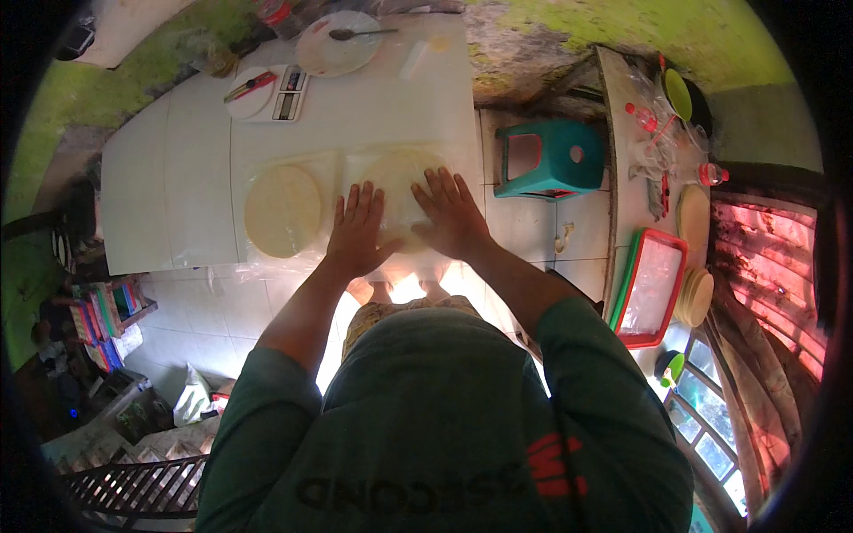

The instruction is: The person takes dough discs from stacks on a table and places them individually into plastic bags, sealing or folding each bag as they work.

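Observation:
Both my hands lie palm down with fingers apart on a clear plastic sheet on the white table. Under the sheet shows a pale round flat piece, perhaps dough. My left hand rests at its left edge, and my right hand presses on its right side. Left of my left hand, a second pale yellow disc lies on clear plastic. Neither hand grips anything.
At the table's back stand a white kitchen scale with a red cutter on it and a plate with a spoon. To the right are a green plastic stool, a red tray and stacked pale discs.

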{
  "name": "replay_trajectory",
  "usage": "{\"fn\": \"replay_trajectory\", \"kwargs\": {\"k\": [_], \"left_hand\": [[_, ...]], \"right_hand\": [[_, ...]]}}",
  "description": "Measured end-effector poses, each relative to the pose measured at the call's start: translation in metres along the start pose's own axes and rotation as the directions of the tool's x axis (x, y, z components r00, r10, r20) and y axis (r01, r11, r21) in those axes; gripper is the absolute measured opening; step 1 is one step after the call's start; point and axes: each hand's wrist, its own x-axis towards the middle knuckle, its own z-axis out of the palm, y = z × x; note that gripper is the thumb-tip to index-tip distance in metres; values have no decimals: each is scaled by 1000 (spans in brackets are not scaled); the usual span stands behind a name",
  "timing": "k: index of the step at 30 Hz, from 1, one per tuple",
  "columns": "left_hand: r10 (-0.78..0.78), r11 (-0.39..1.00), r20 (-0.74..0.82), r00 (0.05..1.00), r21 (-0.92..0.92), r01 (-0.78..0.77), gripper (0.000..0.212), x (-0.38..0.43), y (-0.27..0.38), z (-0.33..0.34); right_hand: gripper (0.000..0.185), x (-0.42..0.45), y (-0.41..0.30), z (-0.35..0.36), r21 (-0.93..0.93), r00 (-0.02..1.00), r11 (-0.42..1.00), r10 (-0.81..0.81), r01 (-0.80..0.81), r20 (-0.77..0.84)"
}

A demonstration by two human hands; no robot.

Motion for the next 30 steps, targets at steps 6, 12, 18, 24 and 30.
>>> {"fn": "replay_trajectory", "kwargs": {"k": [6, 12, 18, 24, 30], "left_hand": [[55, 998, -65, 996, 28, -53, 93, -10, -4, 6], [194, 977, -110, 975, 116, -181, 94, -9, 19, 6], [229, 963, 46, 972, 136, -233, 89, -22, 31, 5], [415, 898, 39, 909, 142, -416, 86, -29, 34, 15], [444, 895, 86, 892, 12, -446, 76, -43, 29, 15]], "right_hand": [[77, -30, 1, 10, 169, 995, 985, -28, 45, -99], [78, -61, 2, -15, 251, 978, 961, -71, 119, -196], [63, -214, 17, -45, 307, 861, 852, 484, -424, -155], [34, -483, -3, -21, 297, 115, 103, 993, -949, 22], [26, -560, -50, -45, 302, -87, -70, 995, -951, -41]]}}
